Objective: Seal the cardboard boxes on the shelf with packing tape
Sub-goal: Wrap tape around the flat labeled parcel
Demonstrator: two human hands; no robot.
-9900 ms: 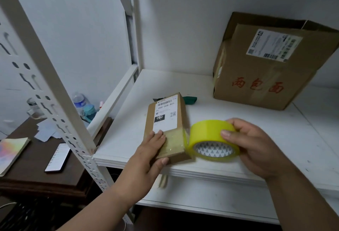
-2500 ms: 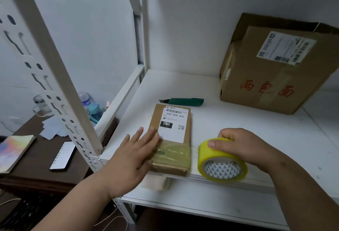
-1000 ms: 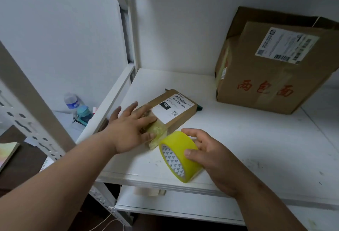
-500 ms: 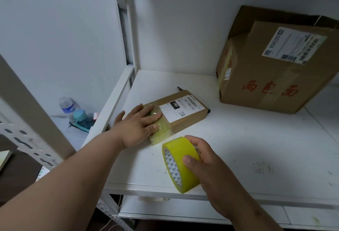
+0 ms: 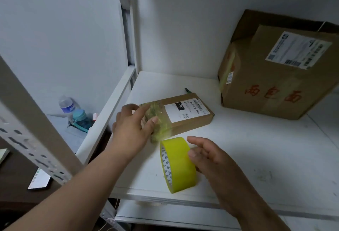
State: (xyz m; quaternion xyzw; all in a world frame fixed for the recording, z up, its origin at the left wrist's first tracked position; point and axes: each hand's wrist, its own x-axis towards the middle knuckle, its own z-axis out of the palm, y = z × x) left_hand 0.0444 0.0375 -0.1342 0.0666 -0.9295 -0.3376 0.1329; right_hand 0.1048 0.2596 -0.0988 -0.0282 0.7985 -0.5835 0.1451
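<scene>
Pressing down on the taped end of the small box (image 5: 180,114), the left hand (image 5: 133,130) had its fingers (image 5: 146,120) extended and laid over the glossy band of tape wrapped round that end, the thumb reaching toward the far edge; they were flat on the surface, not curled round anything. The right hand (image 5: 209,159) held the yellow tape roll (image 5: 177,164) with its fingers bent loosely round the outer face, the roll standing on edge on the shelf (image 5: 256,148) just in front of the box's taped end. A short stretch of tape appeared to run from the roll up to the box, though blur made the join uncertain. The small box lay flat, its long axis running from the left hand away and to the right, label uppermost. The taped end was therefore the nearer end, directly between the two hands, the left hand on it and the right hand just beside it. Judged from this, the next move would turn on drawing the roll away from that end while the left hand anchored the box. A large box (image 5: 280,76) stood well apart at the back right. A green tool (image 5: 187,90) showed partly behind the small box.
</scene>
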